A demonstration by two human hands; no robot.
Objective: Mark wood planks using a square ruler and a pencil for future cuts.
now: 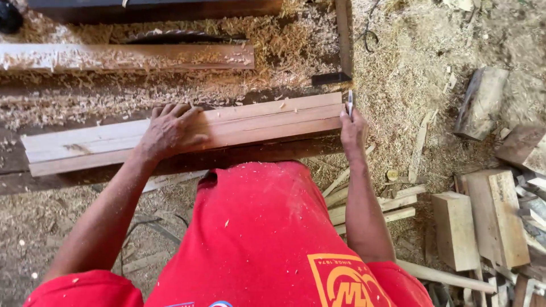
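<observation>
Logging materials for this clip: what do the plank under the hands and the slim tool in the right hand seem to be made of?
The plank looks like solid wood, bare and unvarnished: pale and reddish grain bands, sawdust around it. The slim tool in the right hand looks like a pen or marker, plastic or metal; its dark body with a light glint leaves it open. The left hand lies flat on the plank.

sawdust-covered floor, scattered wood offcuts, daylight

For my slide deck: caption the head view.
Left hand presses flat on a plank while right hand holds a pen at its end.
</observation>
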